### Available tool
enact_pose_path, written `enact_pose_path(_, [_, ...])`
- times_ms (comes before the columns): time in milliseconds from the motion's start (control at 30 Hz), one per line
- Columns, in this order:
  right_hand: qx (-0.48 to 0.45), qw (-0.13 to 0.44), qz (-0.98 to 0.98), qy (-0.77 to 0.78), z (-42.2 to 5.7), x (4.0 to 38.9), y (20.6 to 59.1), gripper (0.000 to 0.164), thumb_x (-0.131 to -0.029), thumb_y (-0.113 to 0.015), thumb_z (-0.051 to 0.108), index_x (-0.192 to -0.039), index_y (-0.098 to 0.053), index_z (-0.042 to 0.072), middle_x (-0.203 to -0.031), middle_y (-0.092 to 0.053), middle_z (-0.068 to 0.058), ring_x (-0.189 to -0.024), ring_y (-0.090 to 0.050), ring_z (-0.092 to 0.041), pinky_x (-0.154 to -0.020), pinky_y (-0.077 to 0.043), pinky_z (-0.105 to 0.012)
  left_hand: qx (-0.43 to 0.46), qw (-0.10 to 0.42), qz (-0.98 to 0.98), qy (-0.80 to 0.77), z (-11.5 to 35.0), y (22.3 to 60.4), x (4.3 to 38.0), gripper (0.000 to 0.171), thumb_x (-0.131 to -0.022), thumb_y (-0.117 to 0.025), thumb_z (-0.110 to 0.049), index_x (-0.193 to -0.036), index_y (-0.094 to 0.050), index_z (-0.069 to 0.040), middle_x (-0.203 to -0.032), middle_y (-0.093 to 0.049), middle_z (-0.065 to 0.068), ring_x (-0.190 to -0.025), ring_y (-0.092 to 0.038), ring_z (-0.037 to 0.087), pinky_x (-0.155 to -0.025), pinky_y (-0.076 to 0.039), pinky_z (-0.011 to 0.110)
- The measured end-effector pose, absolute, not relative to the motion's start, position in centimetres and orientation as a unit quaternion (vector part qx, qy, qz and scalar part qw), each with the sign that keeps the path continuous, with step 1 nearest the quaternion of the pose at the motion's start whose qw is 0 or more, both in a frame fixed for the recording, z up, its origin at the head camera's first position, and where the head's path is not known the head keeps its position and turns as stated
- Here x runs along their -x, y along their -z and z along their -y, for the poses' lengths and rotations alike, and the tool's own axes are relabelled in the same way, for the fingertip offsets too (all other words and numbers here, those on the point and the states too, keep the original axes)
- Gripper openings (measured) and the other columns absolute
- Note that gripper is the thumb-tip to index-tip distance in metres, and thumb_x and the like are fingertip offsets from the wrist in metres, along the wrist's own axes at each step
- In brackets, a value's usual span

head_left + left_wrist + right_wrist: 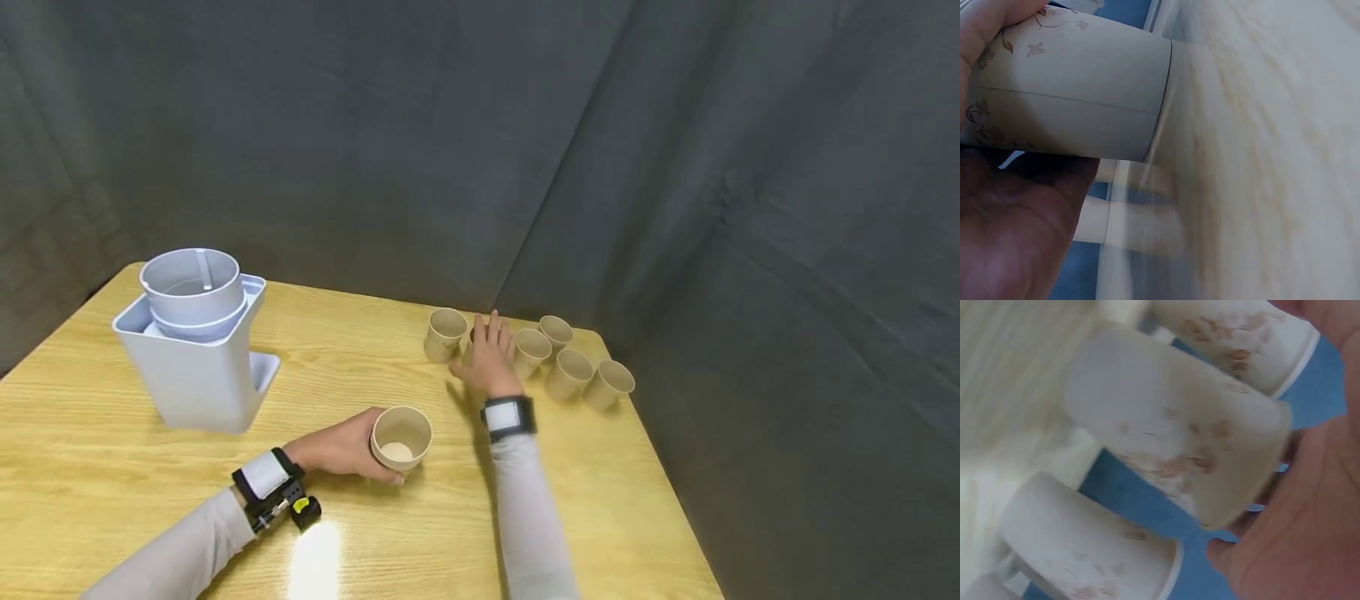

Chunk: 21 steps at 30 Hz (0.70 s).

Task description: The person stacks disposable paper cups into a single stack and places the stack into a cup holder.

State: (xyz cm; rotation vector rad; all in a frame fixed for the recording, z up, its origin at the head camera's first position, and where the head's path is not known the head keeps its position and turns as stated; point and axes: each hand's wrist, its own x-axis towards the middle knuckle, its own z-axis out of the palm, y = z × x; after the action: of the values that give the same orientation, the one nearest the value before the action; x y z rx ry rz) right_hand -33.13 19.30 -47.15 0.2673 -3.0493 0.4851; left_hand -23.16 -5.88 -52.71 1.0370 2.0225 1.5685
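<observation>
My left hand (348, 446) grips a beige paper cup (402, 440) from its left side, near the front middle of the table. In the left wrist view, the fingers and palm lie around this cup (1072, 81), which has a brown floral print. Farther back, my right hand (491, 362) reaches over one cup of a group, its fingers extended and largely hiding that cup in the head view. The right wrist view shows a floral cup (1179, 425) close in front of the right palm, slightly blurred, with the thumb apart from it.
Beside the right hand stand a cup (446, 335) on its left and several on its right, including a near-right cup (609, 385). A white square holder (198, 379) with a round grey-white container (191, 308) stands at left. Dark curtains (360, 150) hang behind the wooden table (360, 358).
</observation>
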Motion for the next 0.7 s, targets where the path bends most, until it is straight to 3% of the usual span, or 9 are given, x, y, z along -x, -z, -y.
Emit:
enact_pose_path(467, [-0.09,0.009,0.985,-0.148,-19.63,33.71,48.0,0.1,-0.091,-0.075,0.036,-0.162,-0.012,0.006,-0.167,-0.008,-0.028,-0.153,-0.001,-0.049,-0.124,-0.001,-0.06,-0.366,0.193,-0.715,-0.564,5.84,52.61,23.13,0.07,-0.074,-0.091,-0.018,-0.135,-0.057,-0.009,-0.124,-0.067,0.006,-0.119,-0.06,0.029,-0.106,-0.045,0.04])
enact_pose_path(700, [-0.105,0.03,0.983,-0.144,-19.71,33.32,48.11,0.076,-0.1,-0.06,0.018,-0.161,-0.016,0.003,-0.164,-0.015,-0.029,-0.15,-0.01,-0.053,-0.124,-0.008,-0.061,-0.366,0.199,-0.711,-0.567,5.8,52.8,23.14,0.07,-0.074,-0.091,-0.018,-0.135,-0.057,-0.009,-0.124,-0.067,0.006,-0.119,-0.06,0.029,-0.105,-0.046,0.04])
